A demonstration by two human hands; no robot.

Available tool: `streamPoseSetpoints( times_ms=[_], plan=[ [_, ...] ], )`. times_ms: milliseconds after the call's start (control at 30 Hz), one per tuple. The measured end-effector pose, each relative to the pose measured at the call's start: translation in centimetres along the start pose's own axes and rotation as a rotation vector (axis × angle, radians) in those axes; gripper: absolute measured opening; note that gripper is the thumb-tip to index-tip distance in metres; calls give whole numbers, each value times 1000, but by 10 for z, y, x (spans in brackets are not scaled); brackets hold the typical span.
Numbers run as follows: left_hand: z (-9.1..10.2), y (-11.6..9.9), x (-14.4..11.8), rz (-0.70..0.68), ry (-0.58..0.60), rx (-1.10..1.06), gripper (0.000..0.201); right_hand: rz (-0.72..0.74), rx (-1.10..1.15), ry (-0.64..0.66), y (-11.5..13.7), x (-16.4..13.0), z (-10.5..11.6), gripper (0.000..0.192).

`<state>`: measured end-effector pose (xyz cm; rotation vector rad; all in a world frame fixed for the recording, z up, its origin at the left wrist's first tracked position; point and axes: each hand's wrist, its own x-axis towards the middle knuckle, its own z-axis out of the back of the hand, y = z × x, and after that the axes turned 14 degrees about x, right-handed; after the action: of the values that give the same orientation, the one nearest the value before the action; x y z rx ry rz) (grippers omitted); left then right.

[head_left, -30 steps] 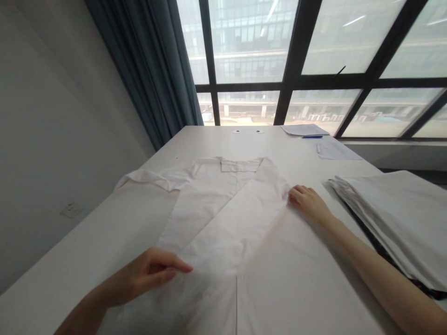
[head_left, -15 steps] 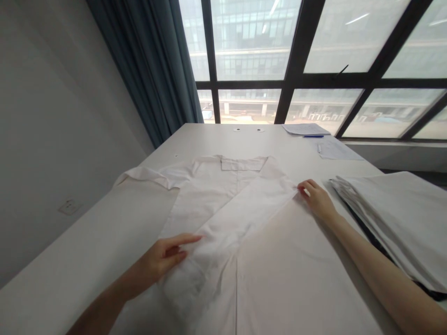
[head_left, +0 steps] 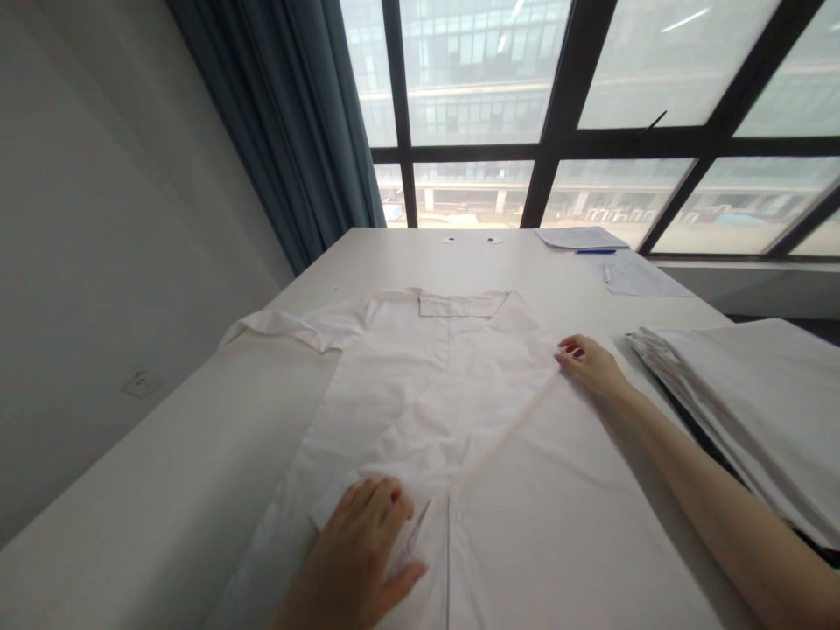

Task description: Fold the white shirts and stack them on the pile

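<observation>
A long white coat (head_left: 400,376) lies spread on the table, its collar (head_left: 463,304) at the far end. One sleeve (head_left: 279,325) stretches out to the left; the other lies folded diagonally across the body. My left hand (head_left: 358,547) rests on the lower end of that folded sleeve, palm down, thumb apart from slightly bent fingers. At the coat's right edge, below the shoulder, my right hand (head_left: 587,363) pinches the cloth between thumb and fingertips. A vertical slit runs down the middle of the lower part.
A stack of folded white cloth (head_left: 754,385) lies on the right over something dark. Papers (head_left: 581,238) and a blue pen (head_left: 596,251) are at the far right of the white table (head_left: 394,254). A wall stands left, windows and a blue curtain (head_left: 282,122) ahead.
My left hand has let go of the sleeve's edge and come down nearer, onto the cloth. The folded sleeve now lies flatter. My right hand has stayed at the right edge.
</observation>
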<state>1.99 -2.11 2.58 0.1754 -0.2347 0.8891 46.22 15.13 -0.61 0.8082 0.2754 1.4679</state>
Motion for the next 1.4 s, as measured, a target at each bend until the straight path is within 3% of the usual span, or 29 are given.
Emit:
streamPoseSetpoints(
  times_ms=[200, 333, 400, 533, 633, 833, 1000, 1100, 1233, 1400],
  plan=[
    [5, -7, 6, -25, 41, -25, 25, 48, -122, -30, 16, -1, -4, 25],
    [11, 2, 10, -51, 88, -142, 12, 193, -106, 56, 41, -4, -16, 29],
    [6, 12, 9, -13, 30, -91, 11, 286, -75, 146, 56, -9, -27, 30],
    [-17, 36, 3, 154, -117, 220, 25, 421, -45, 303, 78, -25, -52, 33],
    [-30, 48, -1, 252, -100, 344, 25, 440, -58, 348, 85, -35, -63, 39],
    [-33, 58, -3, 323, -45, 325, 25, 433, -122, 361, 86, -41, -63, 43],
    [-25, 46, 0, 251, -124, 191, 12, 487, -129, 333, 91, -41, -60, 37],
    [-16, 26, 4, 97, -70, 3, 27, 571, -106, 387, 101, -43, -55, 35],
    [-11, 6, 8, 28, -14, -106, 36, 650, -47, 562, 124, -51, -44, 32],
    [-15, 6, 6, 22, -6, -123, 54, 668, 98, 795, 157, -72, -40, 41]
  ],
)
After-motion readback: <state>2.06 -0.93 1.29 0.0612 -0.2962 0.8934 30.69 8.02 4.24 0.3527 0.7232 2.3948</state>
